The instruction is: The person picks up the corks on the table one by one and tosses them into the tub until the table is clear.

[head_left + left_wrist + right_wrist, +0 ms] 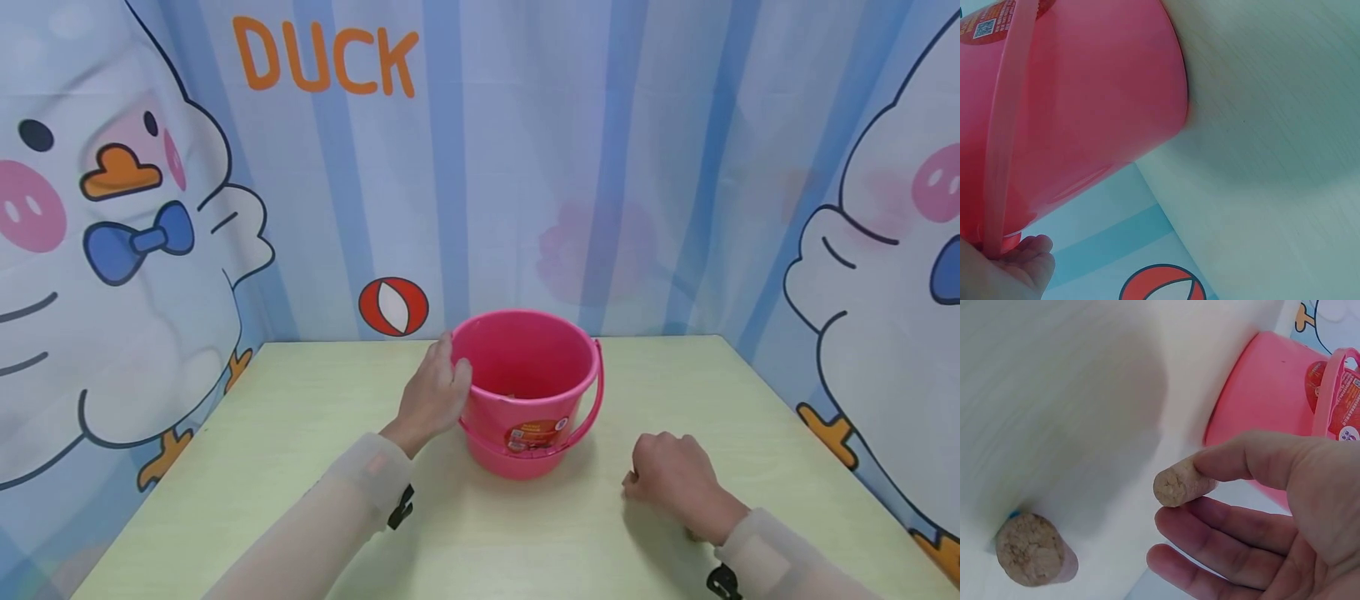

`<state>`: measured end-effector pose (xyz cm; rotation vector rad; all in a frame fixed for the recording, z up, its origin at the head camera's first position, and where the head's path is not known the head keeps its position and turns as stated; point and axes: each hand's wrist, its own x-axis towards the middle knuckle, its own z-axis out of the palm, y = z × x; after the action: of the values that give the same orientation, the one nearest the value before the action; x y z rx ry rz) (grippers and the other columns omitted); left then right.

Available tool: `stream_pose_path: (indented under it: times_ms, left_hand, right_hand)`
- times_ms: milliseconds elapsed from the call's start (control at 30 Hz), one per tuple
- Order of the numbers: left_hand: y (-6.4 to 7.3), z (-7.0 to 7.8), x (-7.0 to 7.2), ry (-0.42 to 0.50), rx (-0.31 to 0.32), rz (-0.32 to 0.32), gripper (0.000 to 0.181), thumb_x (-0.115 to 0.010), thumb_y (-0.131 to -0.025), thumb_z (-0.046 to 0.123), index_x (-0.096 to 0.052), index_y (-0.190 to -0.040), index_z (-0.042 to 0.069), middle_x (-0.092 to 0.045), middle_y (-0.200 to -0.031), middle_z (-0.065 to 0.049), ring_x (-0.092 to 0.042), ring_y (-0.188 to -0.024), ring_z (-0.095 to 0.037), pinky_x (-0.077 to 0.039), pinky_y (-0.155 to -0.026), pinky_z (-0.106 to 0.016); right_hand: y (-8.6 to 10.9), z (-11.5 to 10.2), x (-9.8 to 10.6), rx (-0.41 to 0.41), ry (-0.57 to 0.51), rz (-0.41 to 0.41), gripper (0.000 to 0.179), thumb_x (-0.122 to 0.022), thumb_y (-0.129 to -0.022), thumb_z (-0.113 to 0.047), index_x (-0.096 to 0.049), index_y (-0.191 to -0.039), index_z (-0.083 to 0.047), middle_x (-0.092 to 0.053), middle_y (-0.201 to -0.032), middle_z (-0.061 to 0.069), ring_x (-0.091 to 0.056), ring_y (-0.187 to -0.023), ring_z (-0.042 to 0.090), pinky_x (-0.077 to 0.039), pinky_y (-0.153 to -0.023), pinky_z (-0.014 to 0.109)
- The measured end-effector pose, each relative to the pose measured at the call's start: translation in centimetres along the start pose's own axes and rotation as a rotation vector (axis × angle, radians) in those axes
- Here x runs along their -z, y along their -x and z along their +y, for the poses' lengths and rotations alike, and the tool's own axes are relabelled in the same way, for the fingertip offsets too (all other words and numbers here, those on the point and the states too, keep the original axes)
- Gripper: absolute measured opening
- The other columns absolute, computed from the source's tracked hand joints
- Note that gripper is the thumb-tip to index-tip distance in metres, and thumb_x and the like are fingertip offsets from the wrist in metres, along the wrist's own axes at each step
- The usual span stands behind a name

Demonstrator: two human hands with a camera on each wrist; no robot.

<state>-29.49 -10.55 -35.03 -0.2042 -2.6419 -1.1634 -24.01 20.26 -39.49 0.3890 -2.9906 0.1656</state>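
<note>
A pink bucket (pixel 525 450) stands upright on the table, its handle hanging down at the front right. My left hand (pixel 435 387) holds the bucket by its left rim, thumb on the near side; in the left wrist view the fingers (pixel 1032 256) curl round beside the handle's end. To the right of the bucket, just over the table, my right hand (pixel 675 483) pinches a small cork (pixel 1179 484) between thumb and fingers. A second cork (pixel 1032 550) is on the table below that hand, mostly hidden under the wrist in the head view.
The pale wooden table (pixel 337 392) meets a blue-striped curtain (pixel 510 167) with cartoon ducks at its back and sides. A red and orange label (pixel 536 434) is on the bucket's front. A small blue thing (pixel 1014 514) shows beside the second cork.
</note>
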Motion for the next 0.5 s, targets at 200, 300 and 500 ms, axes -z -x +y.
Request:
stream_pose_path:
  times_ms: [200,300,500]
  left_hand:
    - [0.0,-0.1,0.0,-0.001,0.002,-0.004,0.071,-0.048,-0.103,0.033,-0.019,-0.164,0.011,-0.041,-0.156,-0.009,-0.048,-0.135,-0.030,-0.057,-0.095,-0.049]
    - [0.0,-0.1,0.0,0.002,0.003,-0.004,0.072,-0.049,-0.103,0.033,-0.018,-0.164,0.011,-0.041,-0.155,-0.009,-0.048,-0.135,-0.030,-0.057,-0.095,-0.048]
    - [-0.1,0.0,0.0,0.003,0.005,0.001,0.071,-0.049,-0.102,0.033,-0.019,-0.163,0.012,-0.042,-0.154,-0.009,-0.049,-0.134,-0.029,-0.057,-0.094,-0.048]
  right_hand:
    - [-0.1,0.0,0.4,0.013,-0.010,0.019,0.037,-0.077,-0.079,-0.016,-0.052,-0.051,-0.017,-0.035,-0.044,-0.010,-0.034,-0.050,0.011,-0.030,-0.052,0.030]
    - [-0.2,0.0,0.7,0.012,-0.018,0.034,0.038,-0.076,-0.080,-0.017,-0.052,-0.050,-0.017,-0.034,-0.043,-0.011,-0.034,-0.049,0.010,-0.029,-0.052,0.030]
    - [-0.3,-0.1,1.1,-0.009,-0.044,0.038,0.038,-0.076,-0.083,-0.018,-0.055,-0.052,-0.017,-0.038,-0.043,-0.009,-0.038,-0.047,0.011,-0.030,-0.051,0.029]
